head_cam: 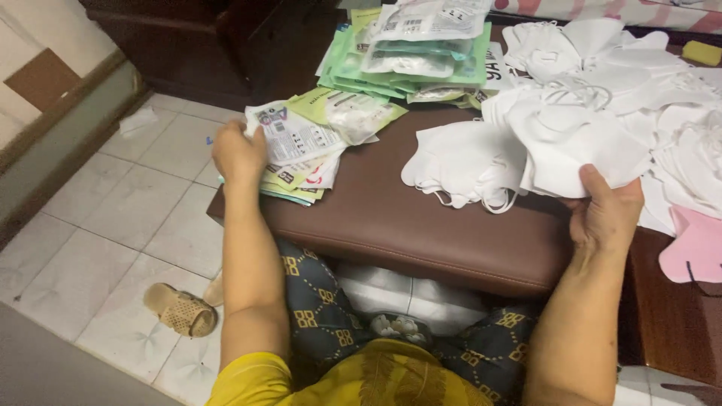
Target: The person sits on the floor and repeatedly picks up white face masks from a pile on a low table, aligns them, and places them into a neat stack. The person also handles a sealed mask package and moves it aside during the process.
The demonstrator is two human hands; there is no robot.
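While masks (571, 143) crowd right — packets (301, 150) left.

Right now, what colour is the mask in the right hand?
White, seen best in the head view: the mask in the right hand.

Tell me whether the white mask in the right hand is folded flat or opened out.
Folded flat: the white face mask lies as one flat panel, pinched at its lower edge under the right hand thumb.
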